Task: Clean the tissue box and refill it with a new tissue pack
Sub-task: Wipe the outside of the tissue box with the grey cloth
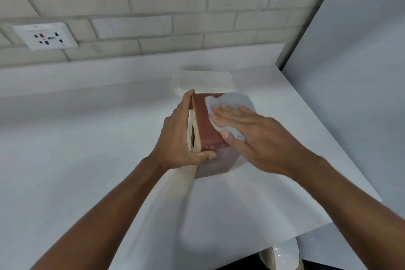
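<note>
Tissue box [205, 123], reddish-brown with a pale edge, stands on its side on the white counter [87, 138], slightly right of centre. New tissue pack [203, 82], in clear wrap, lies flat at 12 o'clock from the box, just behind it, near the brick wall [153, 6]. Wall socket [46, 36] far off at 10 o'clock.

Step in hand, as I judge it: wiping the box exterior. Refill not yet begun; pack appears unopened, though the wrap is hard to read.

Left hand [177, 138] grasps the box from its 9 o'clock side: fingers curl over the far top corner, thumb hooks round the near lower edge. Wrist roughly straight, forearm running in from 7 o'clock. Right hand [243, 129] lies flat, palm down, fingers extended and close together, pressing a pale blue-grey cloth [232, 99] onto the upward face. Thumb tucks over the cloth's near edge. The cloth is pinned, not clenched. Forearm enters from 4 o'clock.

Doing it well:
- Left grip firm, so the box does not skid under wiping pressure.
- Long strokes along the face, flat palm, even pressure.
- Turn the box to reach the faces under the left hand and against the counter.
- Slot on the 9 o'clock side and the interior likely need a pass before the pack goes in.
</note>
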The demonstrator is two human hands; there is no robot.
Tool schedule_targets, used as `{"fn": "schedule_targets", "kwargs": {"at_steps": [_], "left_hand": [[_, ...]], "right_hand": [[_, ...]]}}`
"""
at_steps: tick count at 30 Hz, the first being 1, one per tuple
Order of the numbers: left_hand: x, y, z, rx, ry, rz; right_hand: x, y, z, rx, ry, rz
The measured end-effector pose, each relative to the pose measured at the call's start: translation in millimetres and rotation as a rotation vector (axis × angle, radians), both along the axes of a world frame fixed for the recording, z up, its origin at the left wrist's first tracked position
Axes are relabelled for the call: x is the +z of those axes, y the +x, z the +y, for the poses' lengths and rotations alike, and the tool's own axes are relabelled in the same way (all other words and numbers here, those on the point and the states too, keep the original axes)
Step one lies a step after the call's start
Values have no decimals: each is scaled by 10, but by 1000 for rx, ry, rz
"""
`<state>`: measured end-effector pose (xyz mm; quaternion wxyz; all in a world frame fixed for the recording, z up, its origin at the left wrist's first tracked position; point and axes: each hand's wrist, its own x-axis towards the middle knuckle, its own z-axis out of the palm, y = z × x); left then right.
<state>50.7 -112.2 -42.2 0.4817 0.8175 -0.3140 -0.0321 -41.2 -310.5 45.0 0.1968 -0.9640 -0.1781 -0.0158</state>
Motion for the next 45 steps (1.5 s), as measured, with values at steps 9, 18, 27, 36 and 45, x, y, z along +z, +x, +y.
{"fn": "schedule_targets", "kwargs": {"at_steps": [9,18,27,36,45], "left_hand": [[49,4,-15,-4,-6,32],[25,14,-7,-11,-10,19],[40,-5,11,9,5,43],[77,-15,-8,-34,-42,63],[36,-46,-41,16,-45,32]], "right_hand": [[-43,375,51,-178,-65,-70],[-179,-137,-70,-113,70,-163],[-516,-251,45,83,-112,-494],[-647,-281,194,141,-151,-574],[-717,-361,298,-12,-26,-566]]}}
